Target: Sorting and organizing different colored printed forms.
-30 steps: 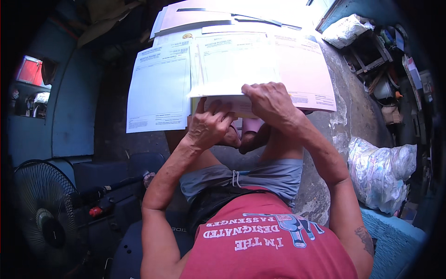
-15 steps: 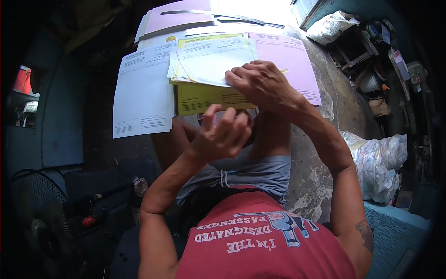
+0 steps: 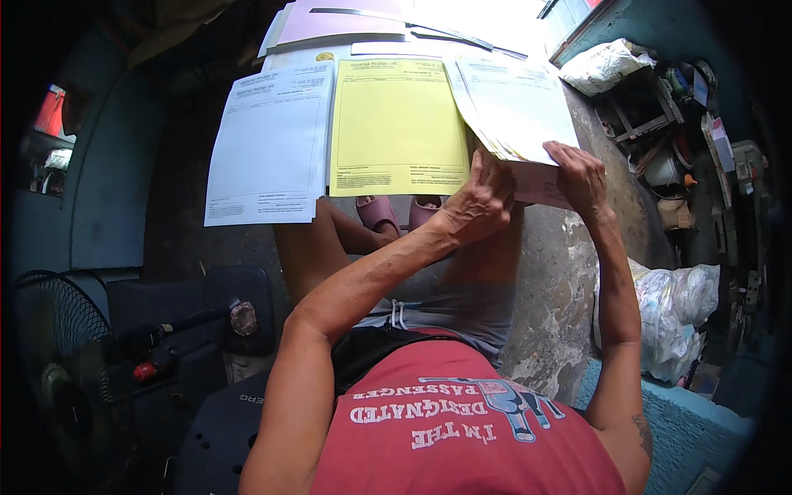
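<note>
Three stacks of printed forms lie side by side in front of me: white forms [image 3: 268,148] at left, yellow forms [image 3: 396,124] in the middle and pink forms [image 3: 540,183] at right. Over the pink stack is a loose bundle of white-topped forms [image 3: 520,107], covering most of it. My right hand [image 3: 582,177] pinches the bundle's near right corner. My left hand [image 3: 483,198] is closed at the near left corner of the pink stack, beside the bundle. Its fingertips are partly hidden, so what they hold is unclear.
A metal ruler [image 3: 371,15] lies across pink paper at the far side. To the left stands a black fan [image 3: 62,330]. A stuffed plastic sack [image 3: 660,318] and a rack of clutter [image 3: 648,115] are at right. My knees are under the near table edge.
My right hand has carried the bundle from over the yellow stack rightward onto the pink one. My left hand has moved up and right to the pink stack's corner. The yellow forms are uncovered.
</note>
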The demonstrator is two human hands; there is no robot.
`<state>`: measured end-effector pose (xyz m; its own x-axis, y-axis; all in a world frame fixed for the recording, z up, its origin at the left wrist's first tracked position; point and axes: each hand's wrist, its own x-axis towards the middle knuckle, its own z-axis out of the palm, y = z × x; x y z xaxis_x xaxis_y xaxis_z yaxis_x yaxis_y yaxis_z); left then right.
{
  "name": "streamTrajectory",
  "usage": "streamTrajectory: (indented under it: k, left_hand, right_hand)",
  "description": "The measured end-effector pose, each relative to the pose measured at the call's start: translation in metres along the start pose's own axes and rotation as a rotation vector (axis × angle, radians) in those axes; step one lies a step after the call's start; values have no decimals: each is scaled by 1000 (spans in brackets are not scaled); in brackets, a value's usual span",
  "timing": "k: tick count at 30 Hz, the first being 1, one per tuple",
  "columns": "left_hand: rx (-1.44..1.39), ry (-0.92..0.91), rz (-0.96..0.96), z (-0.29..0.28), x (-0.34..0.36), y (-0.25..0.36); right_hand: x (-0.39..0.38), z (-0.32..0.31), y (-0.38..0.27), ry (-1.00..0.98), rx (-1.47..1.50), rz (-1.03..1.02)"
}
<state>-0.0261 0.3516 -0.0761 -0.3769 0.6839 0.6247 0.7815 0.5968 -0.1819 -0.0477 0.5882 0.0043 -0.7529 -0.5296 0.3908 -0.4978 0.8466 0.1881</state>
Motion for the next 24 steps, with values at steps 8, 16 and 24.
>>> streamTrajectory:
  k: [8,16,24]
  left_hand:
    - [-226,194,-61,-14,4,-10]
    - [-159,51,-183,-91,-82,-60]
    - [260,-449,-454,-207,-212,-148]
  right_hand:
    - [-43,-26,-53,-115,166,144]
    - [-51,-15,-47,-115,155,181]
    - [-50,-5,-43,-72,180,264]
